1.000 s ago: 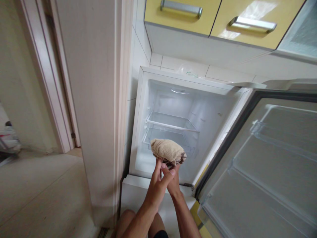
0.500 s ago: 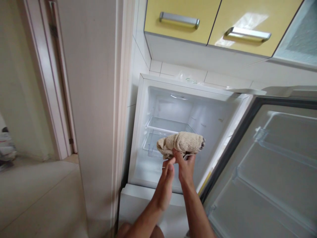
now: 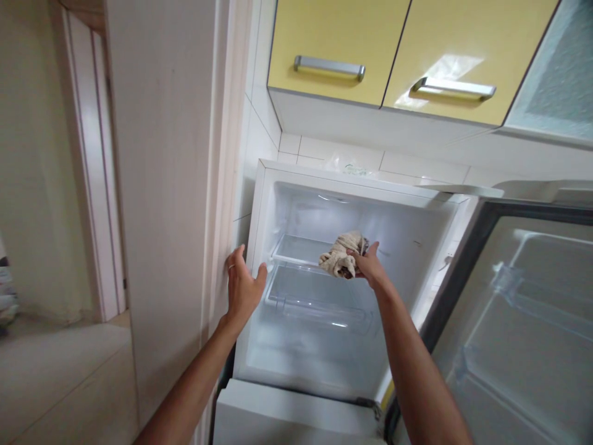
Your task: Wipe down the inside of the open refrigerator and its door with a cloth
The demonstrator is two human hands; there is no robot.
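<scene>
Open fridge (image 3: 403,228) behind; beige cloth (image 3: 343,248) in right fingers (image 3: 361,260), bulk jutting leftward.

Beige cloth (image 3: 341,250), crumpled w/ folds, nr upr shelf (image 3: 299,248) of fridge (image 3: 262,210).

My bare, slim left forearm (image 3: 194,383) rises from seven o'clock, slanting towards one; my bare left hand (image 3: 243,290) is raised, its thumb (image 3: 262,276) parted from upward-pointing fingers (image 3: 238,259). From five, my bare, slim right forearm (image 3: 417,364) leans towards eleven, my bare right hand (image 3: 369,266) closed in a grip.
</scene>
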